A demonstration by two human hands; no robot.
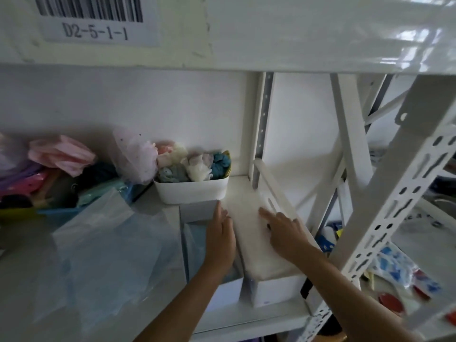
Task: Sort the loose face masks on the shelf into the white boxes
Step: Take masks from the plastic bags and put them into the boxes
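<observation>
Two long white boxes stand side by side on the shelf (pixel 246 319). The left box (pixel 227 294) holds pale blue masks; the right box (pixel 276 290) is filled with white masks (pixel 249 225). My left hand (pixel 220 240) lies flat with fingers together between the two boxes, against the left box's right wall. My right hand (pixel 283 233) rests palm down on the white masks, its fingers spread. A loose heap of pale blue masks in clear plastic (pixel 106 245) lies on the shelf to the left.
A white tub (pixel 192 191) of scrunchies stands behind the boxes. Pink masks (pixel 61 154) and coloured packets pile up at the far left. A white upright post (pixel 385 215) crosses the right side, with packaged items on the neighbouring shelf. The upper shelf's edge carries a barcode label (pixel 96 23).
</observation>
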